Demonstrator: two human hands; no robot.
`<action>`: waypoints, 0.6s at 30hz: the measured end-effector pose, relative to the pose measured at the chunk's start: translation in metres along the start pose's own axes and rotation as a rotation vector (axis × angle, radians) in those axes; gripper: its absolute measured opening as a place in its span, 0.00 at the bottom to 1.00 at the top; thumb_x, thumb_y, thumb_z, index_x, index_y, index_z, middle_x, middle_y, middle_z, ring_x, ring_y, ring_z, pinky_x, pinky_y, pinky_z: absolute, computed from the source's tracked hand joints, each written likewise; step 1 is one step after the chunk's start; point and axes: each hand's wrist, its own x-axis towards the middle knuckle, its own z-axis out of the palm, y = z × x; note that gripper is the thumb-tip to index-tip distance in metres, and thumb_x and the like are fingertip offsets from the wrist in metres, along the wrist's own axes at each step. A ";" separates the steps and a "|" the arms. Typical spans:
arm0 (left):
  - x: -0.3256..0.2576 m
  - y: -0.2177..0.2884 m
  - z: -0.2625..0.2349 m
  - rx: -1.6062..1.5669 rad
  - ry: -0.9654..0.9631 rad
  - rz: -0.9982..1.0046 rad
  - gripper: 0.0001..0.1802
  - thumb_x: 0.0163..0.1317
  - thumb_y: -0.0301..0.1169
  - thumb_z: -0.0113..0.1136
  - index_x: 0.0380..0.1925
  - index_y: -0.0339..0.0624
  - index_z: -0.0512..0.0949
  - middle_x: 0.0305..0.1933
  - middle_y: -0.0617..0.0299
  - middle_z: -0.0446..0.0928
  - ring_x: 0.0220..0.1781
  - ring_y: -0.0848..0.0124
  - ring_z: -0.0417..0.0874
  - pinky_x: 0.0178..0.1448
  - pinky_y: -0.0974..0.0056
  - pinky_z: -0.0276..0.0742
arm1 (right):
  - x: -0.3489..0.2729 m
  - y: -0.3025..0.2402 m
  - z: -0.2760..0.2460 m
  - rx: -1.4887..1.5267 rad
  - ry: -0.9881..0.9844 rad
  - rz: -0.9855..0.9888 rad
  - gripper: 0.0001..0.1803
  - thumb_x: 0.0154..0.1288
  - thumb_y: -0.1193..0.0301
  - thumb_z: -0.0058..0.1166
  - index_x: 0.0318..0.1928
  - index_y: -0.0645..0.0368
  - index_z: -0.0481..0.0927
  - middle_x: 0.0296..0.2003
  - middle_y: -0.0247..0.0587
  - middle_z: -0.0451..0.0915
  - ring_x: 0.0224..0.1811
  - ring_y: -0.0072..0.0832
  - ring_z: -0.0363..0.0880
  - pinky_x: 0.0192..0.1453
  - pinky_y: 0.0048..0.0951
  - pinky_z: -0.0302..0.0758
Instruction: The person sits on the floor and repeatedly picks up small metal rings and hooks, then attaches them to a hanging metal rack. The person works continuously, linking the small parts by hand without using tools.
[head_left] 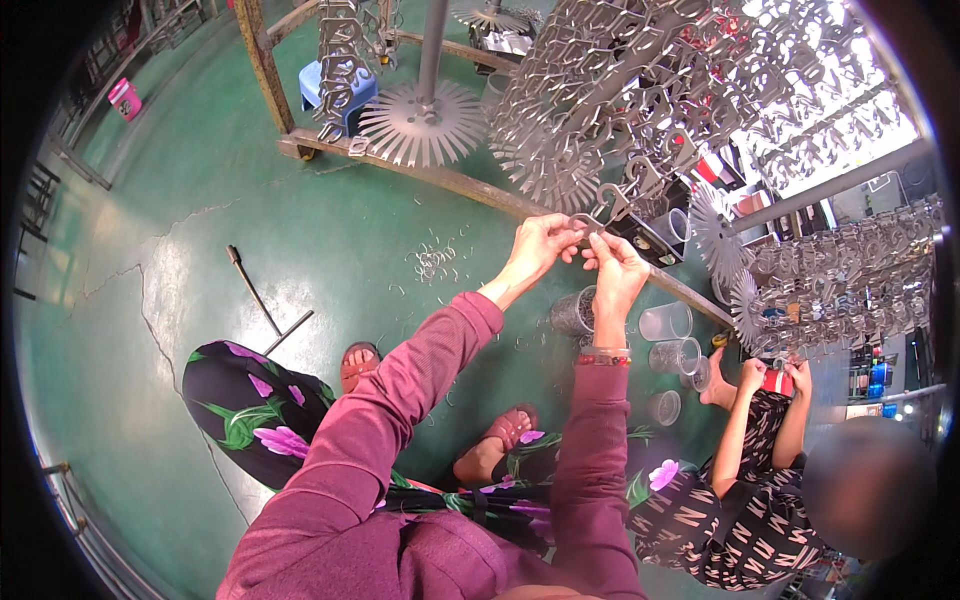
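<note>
Metal piece [586, 224] sits pinched in both hands [618, 268], near a clear tub [566, 322] of grey bits [576, 307]

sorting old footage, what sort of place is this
Probably a factory or assembly workshop: rows of hanging metal parts, a slotted metal disc on a pole, and clear plastic tubs.

Floor [330, 240] left of the left grip [542, 240] left room to pass, while a beam [460, 183] and densely hung metal pieces [630, 100] barred the far side, and plastic cups [665, 322] stood nearer, right of the right grip [620, 265].
</note>
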 end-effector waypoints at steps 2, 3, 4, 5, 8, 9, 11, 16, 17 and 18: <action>0.001 -0.002 -0.003 0.043 -0.008 0.024 0.10 0.60 0.25 0.58 0.40 0.32 0.78 0.29 0.63 0.78 0.25 0.79 0.75 0.31 0.72 0.73 | -0.001 0.000 -0.003 0.007 -0.038 -0.034 0.08 0.54 0.82 0.60 0.36 0.72 0.80 0.28 0.42 0.80 0.24 0.21 0.77 0.23 0.18 0.72; 0.000 -0.002 -0.003 0.074 -0.014 0.045 0.09 0.60 0.25 0.59 0.40 0.32 0.78 0.28 0.64 0.78 0.25 0.79 0.75 0.31 0.72 0.73 | -0.001 0.001 -0.005 0.010 -0.057 -0.051 0.08 0.54 0.82 0.60 0.36 0.72 0.80 0.28 0.41 0.80 0.24 0.21 0.77 0.23 0.18 0.72; -0.001 -0.003 -0.003 0.106 -0.021 0.065 0.09 0.60 0.26 0.59 0.39 0.32 0.78 0.28 0.64 0.79 0.25 0.79 0.75 0.31 0.72 0.73 | -0.001 0.000 -0.007 -0.004 -0.075 -0.049 0.08 0.54 0.82 0.60 0.36 0.72 0.80 0.28 0.41 0.80 0.24 0.21 0.77 0.23 0.18 0.72; -0.002 -0.003 -0.004 0.136 -0.025 0.085 0.09 0.60 0.26 0.59 0.39 0.32 0.78 0.28 0.64 0.79 0.25 0.80 0.75 0.31 0.72 0.73 | 0.000 0.000 -0.009 -0.019 -0.096 -0.047 0.08 0.54 0.82 0.61 0.36 0.73 0.80 0.28 0.41 0.80 0.24 0.21 0.77 0.24 0.19 0.73; 0.000 -0.012 -0.010 0.186 -0.061 0.079 0.09 0.60 0.27 0.59 0.38 0.33 0.79 0.27 0.65 0.78 0.25 0.80 0.75 0.31 0.72 0.73 | 0.002 -0.004 -0.013 -0.116 -0.145 -0.069 0.10 0.53 0.82 0.61 0.37 0.72 0.80 0.28 0.42 0.81 0.25 0.21 0.78 0.25 0.19 0.73; -0.001 -0.012 -0.010 0.174 -0.055 0.074 0.09 0.60 0.27 0.59 0.37 0.33 0.79 0.26 0.65 0.78 0.25 0.80 0.75 0.31 0.71 0.73 | 0.002 -0.007 -0.013 -0.158 -0.159 -0.080 0.10 0.53 0.82 0.61 0.38 0.72 0.80 0.29 0.42 0.81 0.26 0.21 0.78 0.25 0.18 0.73; -0.002 -0.012 -0.009 0.148 -0.040 0.064 0.08 0.60 0.28 0.59 0.35 0.33 0.80 0.24 0.65 0.77 0.25 0.80 0.74 0.30 0.71 0.73 | 0.001 -0.016 -0.009 -0.252 -0.154 -0.079 0.11 0.53 0.79 0.62 0.38 0.72 0.81 0.28 0.44 0.82 0.25 0.22 0.79 0.26 0.20 0.74; 0.002 -0.013 -0.015 0.134 -0.181 0.024 0.09 0.61 0.30 0.59 0.36 0.34 0.79 0.26 0.66 0.78 0.27 0.80 0.75 0.31 0.71 0.73 | -0.002 -0.047 0.004 -0.721 -0.188 -0.053 0.11 0.53 0.72 0.62 0.33 0.70 0.82 0.22 0.45 0.82 0.22 0.23 0.81 0.28 0.23 0.75; 0.000 -0.013 -0.018 0.128 -0.199 0.014 0.09 0.62 0.30 0.59 0.36 0.34 0.80 0.26 0.66 0.78 0.27 0.79 0.75 0.32 0.71 0.74 | -0.001 -0.049 0.005 -0.749 -0.196 -0.039 0.10 0.53 0.72 0.62 0.31 0.69 0.83 0.20 0.43 0.81 0.21 0.22 0.81 0.28 0.22 0.75; 0.000 -0.016 -0.021 0.055 -0.232 -0.016 0.10 0.62 0.31 0.58 0.39 0.34 0.79 0.29 0.65 0.78 0.29 0.79 0.76 0.34 0.71 0.75 | -0.001 -0.051 0.006 -0.776 -0.205 -0.025 0.10 0.54 0.71 0.62 0.29 0.68 0.83 0.18 0.40 0.81 0.20 0.20 0.80 0.28 0.21 0.75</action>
